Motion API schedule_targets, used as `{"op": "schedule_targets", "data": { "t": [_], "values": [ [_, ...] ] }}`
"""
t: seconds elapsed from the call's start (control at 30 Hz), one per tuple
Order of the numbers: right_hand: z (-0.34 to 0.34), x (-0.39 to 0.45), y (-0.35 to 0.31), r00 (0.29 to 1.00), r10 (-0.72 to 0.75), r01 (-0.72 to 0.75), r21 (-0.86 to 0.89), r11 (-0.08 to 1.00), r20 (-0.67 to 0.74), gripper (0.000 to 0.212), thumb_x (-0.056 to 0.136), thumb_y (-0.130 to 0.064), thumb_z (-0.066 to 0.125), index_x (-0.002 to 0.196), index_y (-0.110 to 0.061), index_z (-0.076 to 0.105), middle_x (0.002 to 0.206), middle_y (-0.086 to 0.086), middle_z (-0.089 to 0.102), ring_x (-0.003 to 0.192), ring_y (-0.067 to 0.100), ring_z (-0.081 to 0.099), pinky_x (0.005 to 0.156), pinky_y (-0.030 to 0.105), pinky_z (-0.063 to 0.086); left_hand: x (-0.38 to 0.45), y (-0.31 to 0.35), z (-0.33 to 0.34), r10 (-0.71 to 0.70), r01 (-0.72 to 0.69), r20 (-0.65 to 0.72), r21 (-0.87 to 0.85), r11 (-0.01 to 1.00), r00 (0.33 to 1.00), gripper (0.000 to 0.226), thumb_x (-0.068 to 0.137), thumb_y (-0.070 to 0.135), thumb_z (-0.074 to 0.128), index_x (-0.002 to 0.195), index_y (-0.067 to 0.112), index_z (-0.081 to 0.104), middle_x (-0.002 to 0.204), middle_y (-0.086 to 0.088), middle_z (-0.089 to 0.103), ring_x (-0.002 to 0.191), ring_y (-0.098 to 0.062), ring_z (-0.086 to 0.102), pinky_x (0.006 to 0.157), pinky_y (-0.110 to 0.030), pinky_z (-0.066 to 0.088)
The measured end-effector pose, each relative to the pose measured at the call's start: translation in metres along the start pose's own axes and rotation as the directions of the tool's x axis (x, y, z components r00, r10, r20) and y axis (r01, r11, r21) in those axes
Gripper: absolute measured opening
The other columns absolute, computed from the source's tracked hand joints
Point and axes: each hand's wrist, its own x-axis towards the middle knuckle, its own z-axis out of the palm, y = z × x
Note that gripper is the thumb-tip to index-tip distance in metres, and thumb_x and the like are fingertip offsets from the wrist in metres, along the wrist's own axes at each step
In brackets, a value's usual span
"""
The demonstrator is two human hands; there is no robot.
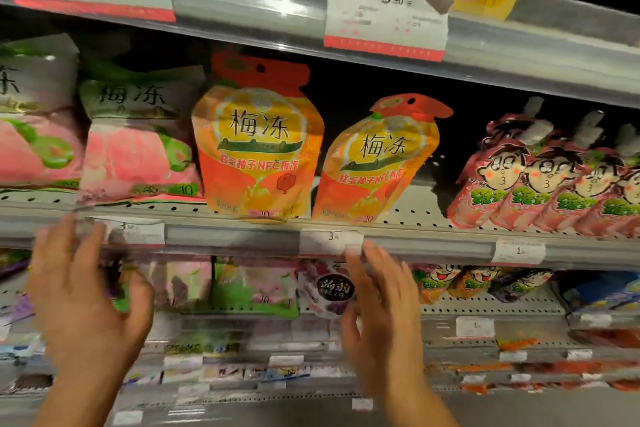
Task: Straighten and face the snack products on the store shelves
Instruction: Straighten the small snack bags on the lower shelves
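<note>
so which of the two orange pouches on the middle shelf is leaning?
The right orange pouch: it tilts right, its red top off to the side. The left orange pouch stands upright, facing front.

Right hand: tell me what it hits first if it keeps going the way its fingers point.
The right hand points up toward the shelf edge. Its fingertips look level with the price tag, so that tag probably comes first, with the tilted orange pouch above. Depth is unclear.
</note>
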Motion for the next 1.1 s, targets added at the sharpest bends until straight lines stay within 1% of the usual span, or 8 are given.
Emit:
{"op": "schedule_targets", "data": {
  "t": [0.07, 0.17, 0.33, 0.47, 0.57, 0.73, 0.83, 1.1],
  "values": [
    [-0.003, 0.002, -0.006, 0.998, 0.042, -0.040, -0.033, 0.999, 0.050, 0.075, 0.078, -0.004, 0.063, 0.150, -0.016, 0.046, 0.154, 0.013, 0.044, 0.144, 0.035, 0.040, 0.113, 0.060, 0.036, 0.006, -0.014, -0.001, 0.005, -0.005, -0.023, 0.019, 1.000, 1.000, 0.067, 0.086, 0.034, 0.044, 0.144, 0.001, 0.040, 0.158, -0.023, 0.031, 0.148, -0.046, 0.025, 0.119, -0.063, 0.024],
    [-0.007, 0.002, -0.014, 0.995, 0.049, -0.044, -0.060, 0.997, 0.083, 0.071, 0.084, -0.016, 0.054, 0.153, -0.015, 0.041, 0.155, 0.015, 0.039, 0.143, 0.038, 0.038, 0.110, 0.058, 0.038, 0.016, -0.038, -0.011, -0.001, 0.006, -0.050, 0.094, 0.996, 0.999, 0.070, 0.086, 0.031, 0.047, 0.149, 0.001, 0.035, 0.160, -0.025, 0.026, 0.149, -0.048, 0.022, 0.120, -0.061, 0.020],
    [-0.011, -0.001, -0.020, 0.984, 0.078, -0.053, -0.153, 0.987, 0.162, 0.074, 0.087, -0.025, 0.061, 0.156, -0.012, 0.037, 0.159, 0.018, 0.031, 0.147, 0.039, 0.031, 0.113, 0.058, 0.037, 0.015, -0.062, -0.021, 0.155, -0.144, -0.061, 0.157, 0.977, 0.986, 0.072, 0.088, 0.023, 0.051, 0.154, 0.002, 0.032, 0.165, -0.020, 0.021, 0.153, -0.043, 0.016, 0.125, -0.049, 0.013],
    [-0.011, -0.001, -0.028, 0.973, 0.110, -0.071, -0.193, 0.979, 0.201, 0.079, 0.089, -0.029, 0.063, 0.159, -0.013, 0.029, 0.165, 0.018, 0.020, 0.152, 0.039, 0.023, 0.116, 0.057, 0.035, 0.013, -0.070, -0.019, 0.159, -0.171, 0.072, 0.208, 0.963, 0.985, 0.086, 0.086, 0.029, 0.052, 0.159, 0.002, 0.017, 0.168, -0.022, 0.007, 0.154, -0.047, 0.002, 0.126, -0.053, 0.007],
    [-0.004, -0.014, -0.050, 0.960, 0.200, -0.184, -0.097, 0.978, 0.198, 0.081, 0.089, -0.025, 0.064, 0.160, -0.014, 0.025, 0.164, 0.016, 0.023, 0.150, 0.036, 0.027, 0.116, 0.054, 0.037, 0.018, -0.078, -0.024, 0.160, -0.227, 0.215, 0.341, 0.912, 0.963, 0.099, 0.084, 0.040, 0.054, 0.160, 0.001, 0.004, 0.167, -0.026, -0.002, 0.153, -0.046, -0.009, 0.124, -0.052, 0.002],
    [0.048, -0.083, -0.118, 0.899, 0.188, -0.247, 0.103, 0.964, 0.394, 0.074, 0.089, -0.017, 0.065, 0.156, -0.015, 0.033, 0.159, 0.009, 0.037, 0.145, 0.031, 0.038, 0.115, 0.044, 0.038, 0.018, -0.079, -0.035, 0.165, -0.261, 0.287, 0.340, 0.903, 0.944, 0.107, 0.084, 0.043, 0.063, 0.161, 0.006, -0.002, 0.168, -0.022, -0.006, 0.154, -0.045, -0.007, 0.124, -0.053, 0.010],
    [0.080, -0.120, -0.143, 0.834, 0.109, -0.169, 0.063, 0.984, 0.541, 0.069, 0.089, -0.025, 0.061, 0.154, -0.014, 0.039, 0.159, 0.011, 0.038, 0.144, 0.034, 0.041, 0.113, 0.045, 0.040, 0.017, -0.081, -0.041, 0.149, -0.262, 0.322, 0.342, 0.902, 0.935, 0.108, 0.083, 0.043, 0.063, 0.162, 0.007, -0.002, 0.169, -0.020, -0.006, 0.155, -0.042, -0.007, 0.125, -0.049, 0.007],
    [0.138, -0.088, -0.157, 0.775, 0.172, -0.188, -0.037, 0.981, 0.608, 0.080, 0.084, -0.016, 0.070, 0.155, -0.010, 0.034, 0.160, 0.016, 0.032, 0.147, 0.037, 0.034, 0.116, 0.052, 0.037, 0.019, -0.094, -0.047, 0.170, -0.293, 0.361, 0.320, 0.901, 0.917, 0.103, 0.087, 0.041, 0.062, 0.163, 0.014, -0.003, 0.170, -0.014, -0.007, 0.156, -0.037, -0.007, 0.119, -0.057, 0.026]
  ]
}}
